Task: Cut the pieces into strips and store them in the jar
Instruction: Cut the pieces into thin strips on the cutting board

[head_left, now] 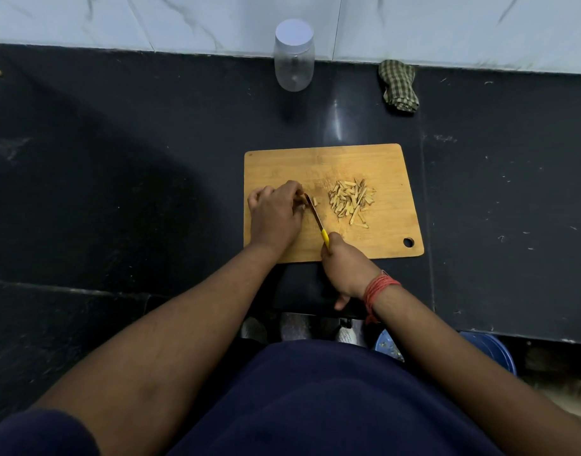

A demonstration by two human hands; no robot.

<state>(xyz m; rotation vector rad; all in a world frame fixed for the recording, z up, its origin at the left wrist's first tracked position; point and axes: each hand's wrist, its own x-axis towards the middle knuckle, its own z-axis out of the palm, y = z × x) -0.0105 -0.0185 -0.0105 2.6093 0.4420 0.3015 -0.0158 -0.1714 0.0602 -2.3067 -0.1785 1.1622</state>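
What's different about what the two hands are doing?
The left hand curls its fingers over a small piece on the cutting board; the right hand grips the yellow handle of the knife. The left hand lies over the board, while the right hand sits at its near edge. Only the right wrist wears red thread. Both hands work at the same cut.

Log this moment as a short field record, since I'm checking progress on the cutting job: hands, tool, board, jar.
left hand: fingers curled, holding a piece down on the board
right hand: grips the knife by its yellow handle
cutting board: pile of cut strips right of the blade
jar: upright by the wall, lid on, looks empty
cloth: right of the jar
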